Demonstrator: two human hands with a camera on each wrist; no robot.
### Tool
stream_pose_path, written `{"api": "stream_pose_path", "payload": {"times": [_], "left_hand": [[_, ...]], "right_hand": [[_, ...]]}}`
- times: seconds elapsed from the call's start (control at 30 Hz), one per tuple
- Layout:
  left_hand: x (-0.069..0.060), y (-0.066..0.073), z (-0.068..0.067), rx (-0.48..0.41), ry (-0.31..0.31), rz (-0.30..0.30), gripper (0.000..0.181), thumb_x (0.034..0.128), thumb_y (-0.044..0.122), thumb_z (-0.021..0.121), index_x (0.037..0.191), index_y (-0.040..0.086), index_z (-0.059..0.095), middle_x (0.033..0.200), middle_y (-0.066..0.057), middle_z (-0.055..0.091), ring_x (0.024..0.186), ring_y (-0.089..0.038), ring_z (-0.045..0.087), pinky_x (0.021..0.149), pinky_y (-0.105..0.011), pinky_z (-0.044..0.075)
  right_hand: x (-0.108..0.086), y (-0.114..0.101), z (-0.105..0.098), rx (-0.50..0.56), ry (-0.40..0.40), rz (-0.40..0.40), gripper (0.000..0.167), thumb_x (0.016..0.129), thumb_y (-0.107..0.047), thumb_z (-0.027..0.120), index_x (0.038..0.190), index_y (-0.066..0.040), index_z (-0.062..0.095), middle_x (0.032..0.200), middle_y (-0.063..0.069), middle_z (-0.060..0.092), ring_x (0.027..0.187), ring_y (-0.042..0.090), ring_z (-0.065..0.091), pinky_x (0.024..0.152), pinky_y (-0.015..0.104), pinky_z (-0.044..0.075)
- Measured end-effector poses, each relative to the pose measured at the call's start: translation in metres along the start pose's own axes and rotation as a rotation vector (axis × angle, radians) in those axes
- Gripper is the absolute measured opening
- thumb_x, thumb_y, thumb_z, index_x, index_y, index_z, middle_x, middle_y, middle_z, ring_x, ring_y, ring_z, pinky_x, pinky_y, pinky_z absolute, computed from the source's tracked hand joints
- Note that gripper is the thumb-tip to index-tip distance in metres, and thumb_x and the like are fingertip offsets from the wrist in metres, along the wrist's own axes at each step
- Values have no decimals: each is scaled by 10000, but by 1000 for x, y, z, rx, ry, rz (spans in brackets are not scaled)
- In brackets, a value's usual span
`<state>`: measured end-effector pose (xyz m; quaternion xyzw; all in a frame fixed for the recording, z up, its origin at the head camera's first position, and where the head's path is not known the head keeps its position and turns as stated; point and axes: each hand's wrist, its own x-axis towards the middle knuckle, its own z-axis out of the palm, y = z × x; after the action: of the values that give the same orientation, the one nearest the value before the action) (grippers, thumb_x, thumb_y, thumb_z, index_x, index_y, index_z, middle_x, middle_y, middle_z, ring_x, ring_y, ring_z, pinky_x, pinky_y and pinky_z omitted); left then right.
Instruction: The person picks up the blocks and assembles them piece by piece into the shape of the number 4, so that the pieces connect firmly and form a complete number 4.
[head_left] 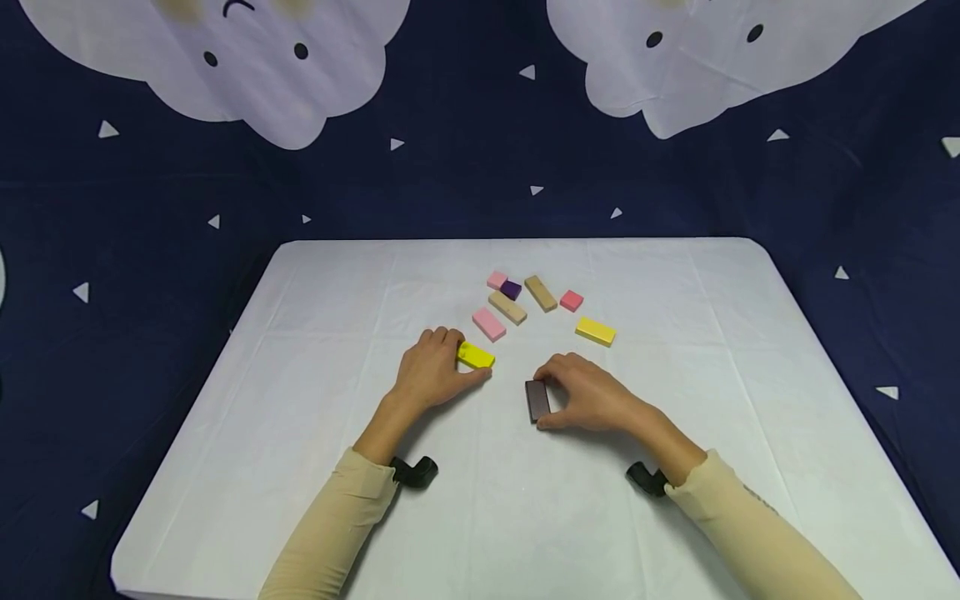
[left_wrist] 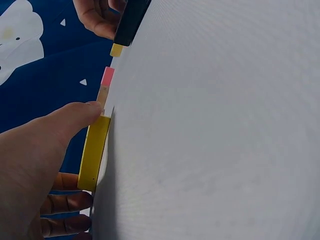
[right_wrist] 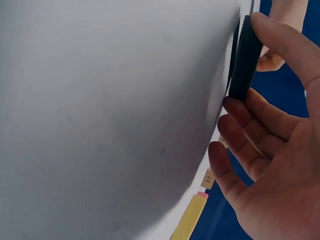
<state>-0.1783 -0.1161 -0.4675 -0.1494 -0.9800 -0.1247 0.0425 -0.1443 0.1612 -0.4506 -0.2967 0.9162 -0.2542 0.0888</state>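
Observation:
My left hand (head_left: 435,371) pinches a yellow block (head_left: 477,356) between thumb and fingers. In the left wrist view the thumb of the left hand (left_wrist: 35,165) lies at one end of the yellow block (left_wrist: 94,152) and fingers at the other. To the right, my right hand (head_left: 592,396) grips a dark block (head_left: 537,401) by its two ends. The right wrist view has the dark block (right_wrist: 245,59) between thumb and fingertips of the right hand (right_wrist: 275,145), beside the white surface.
Beyond the hands on the white table (head_left: 315,333) lie a pink block (head_left: 489,324), two wooden blocks (head_left: 507,307), (head_left: 541,293) a small purple block (head_left: 511,290), a light pink one (head_left: 497,280), a red-pink one (head_left: 572,301) and another yellow block (head_left: 596,332).

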Motion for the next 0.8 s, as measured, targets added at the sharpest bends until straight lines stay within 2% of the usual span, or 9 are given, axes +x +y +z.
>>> {"api": "stream_pose_path", "payload": {"times": [0.33,0.53,0.67,0.8], "left_hand": [[0,1,1,11,-2,-5,750,739,733,598,1143,101,604,995,-23,575,865,-190,486,634,-349,456],[0,0,1,19,8,2,748,747,734,584,1139,97,604,992,-28,574,861,-195,489,632,-349,453],[-1,0,1,16,6,0,750,746,732,589,1143,96,607,998,-30,577,861,-196,488,635,-350,453],[0,0,2,16,5,-2,754,744,734,589,1147,98,607,999,-28,576,862,-193,485,634,-346,452]], "right_hand": [[-4,-8,4,-80,-5,-10,618,682,-480,824,1176,-162,633,1066,-104,562,983,90,466,876,330,425],[-4,-9,4,-107,-1,-18,641,699,-525,800,1196,-155,636,1085,-88,570,987,96,486,884,344,429],[-4,-8,1,-88,3,3,601,741,-550,761,1182,-160,643,1097,-75,586,995,96,496,895,345,429],[-4,-7,-2,-57,-2,14,579,779,-508,750,1209,-139,629,1115,-47,589,1024,116,507,908,373,429]]}}
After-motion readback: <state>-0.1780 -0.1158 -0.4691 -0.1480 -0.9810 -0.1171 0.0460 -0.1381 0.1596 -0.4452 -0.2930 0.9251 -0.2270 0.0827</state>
